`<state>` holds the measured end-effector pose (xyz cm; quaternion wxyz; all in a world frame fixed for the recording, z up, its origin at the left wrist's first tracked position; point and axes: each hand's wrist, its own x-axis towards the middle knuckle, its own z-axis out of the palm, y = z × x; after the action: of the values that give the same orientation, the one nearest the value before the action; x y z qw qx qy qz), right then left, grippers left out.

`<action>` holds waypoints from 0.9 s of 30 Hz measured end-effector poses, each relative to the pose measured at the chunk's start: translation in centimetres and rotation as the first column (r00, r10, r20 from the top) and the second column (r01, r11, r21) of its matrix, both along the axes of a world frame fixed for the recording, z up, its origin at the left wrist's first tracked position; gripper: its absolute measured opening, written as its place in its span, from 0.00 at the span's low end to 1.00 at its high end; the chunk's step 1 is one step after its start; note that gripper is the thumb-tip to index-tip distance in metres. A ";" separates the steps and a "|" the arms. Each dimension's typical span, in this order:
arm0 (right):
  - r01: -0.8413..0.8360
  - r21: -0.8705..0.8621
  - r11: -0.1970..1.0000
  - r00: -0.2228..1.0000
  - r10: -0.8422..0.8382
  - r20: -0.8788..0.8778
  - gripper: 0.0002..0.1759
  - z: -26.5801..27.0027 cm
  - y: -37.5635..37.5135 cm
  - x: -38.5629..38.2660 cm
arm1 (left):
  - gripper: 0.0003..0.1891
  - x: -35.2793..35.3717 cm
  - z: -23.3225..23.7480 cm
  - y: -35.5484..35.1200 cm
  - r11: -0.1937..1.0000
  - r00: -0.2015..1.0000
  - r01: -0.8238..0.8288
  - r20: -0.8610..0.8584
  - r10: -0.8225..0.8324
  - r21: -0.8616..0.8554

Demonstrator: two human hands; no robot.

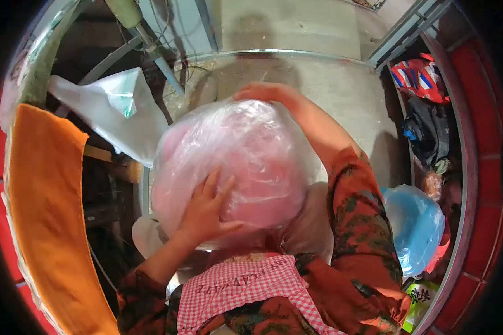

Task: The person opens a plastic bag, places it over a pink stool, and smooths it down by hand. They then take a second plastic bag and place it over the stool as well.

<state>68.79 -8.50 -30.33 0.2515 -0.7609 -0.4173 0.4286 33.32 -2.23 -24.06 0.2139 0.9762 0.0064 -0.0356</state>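
Note:
A large clear plastic bag (251, 162) full of pink material rests against my lap, in the middle of the view. My left hand (209, 209) lies on the near left side of the bag, its fingers spread over the plastic. Around the far side reaches my right arm, with my right hand (257, 91) at the bag's top edge. The fingertips of that hand are partly hidden behind the bag, so their grip cannot be made out.
Orange cloth (50, 223) lies along the left edge, near a white sheet (114, 106) and a metal stand (159, 56). On the right, a shelf holds a red patterned bag (419, 78), a black bag (427, 131) and a blue plastic bag (413, 223).

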 end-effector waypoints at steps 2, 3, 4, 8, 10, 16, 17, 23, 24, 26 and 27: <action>-0.193 -0.033 0.981 0.978 0.190 -0.083 0.21 -9.2 3.4 5.3 | 0.53 0.2 -0.2 0.1 0.999 0.999 -0.018 -0.029 0.017 -0.050; -0.187 -0.039 0.982 0.977 0.182 -0.113 0.20 -10.0 3.1 5.4 | 0.53 0.2 -0.3 0.4 0.997 0.999 -0.028 -0.048 0.024 -0.076; -0.185 -0.042 0.982 0.974 0.178 -0.142 0.20 -10.4 2.4 5.3 | 0.53 0.1 -0.2 0.2 0.996 0.998 -0.038 -0.048 0.034 -0.086; 0.046 0.160 0.986 0.844 0.048 -0.534 0.17 -13.2 0.6 4.3 | 0.53 0.1 -0.5 0.1 0.992 0.996 -0.067 -0.068 0.060 -0.110; 0.223 0.142 0.964 0.791 -0.094 -0.604 0.16 -14.2 0.2 4.9 | 0.52 0.4 -0.7 0.4 0.993 0.997 -0.061 -0.059 0.056 -0.096; 0.509 0.625 0.592 0.810 -0.575 -0.115 0.18 0.2 -9.9 2.5 | 0.47 -0.5 -1.1 0.2 0.991 0.997 -0.075 -0.017 0.073 -0.109; 0.406 0.683 0.608 0.857 -0.513 -0.054 0.12 2.2 -12.0 -0.6 | 0.45 -0.4 -0.9 0.4 0.994 0.998 -0.061 0.000 0.062 -0.092; -0.192 0.466 0.864 0.716 -0.201 0.669 0.08 4.4 -16.1 -13.8 | 0.47 -1.1 -1.9 1.4 0.994 0.973 -0.039 0.223 0.061 -0.103; -0.165 0.485 0.859 0.721 -0.230 0.654 0.07 4.4 -16.8 -14.1 | 0.48 -1.1 -2.0 1.5 0.993 0.962 -0.042 0.265 0.071 -0.114; -0.127 0.519 0.845 0.734 -0.272 0.623 0.07 5.1 -18.0 -14.4 | 0.45 -1.0 -1.8 1.5 0.980 0.927 -0.085 0.346 0.144 -0.180; -0.131 0.469 0.873 0.707 -0.249 0.661 0.07 5.3 -18.4 -14.6 | 0.44 -1.1 -1.9 1.6 0.971 0.908 -0.104 0.378 0.182 -0.217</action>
<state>54.15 -26.95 -25.01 0.2688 -0.7914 -0.5486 -0.0212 32.27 -0.61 -25.92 0.3057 0.9349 0.0314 0.1776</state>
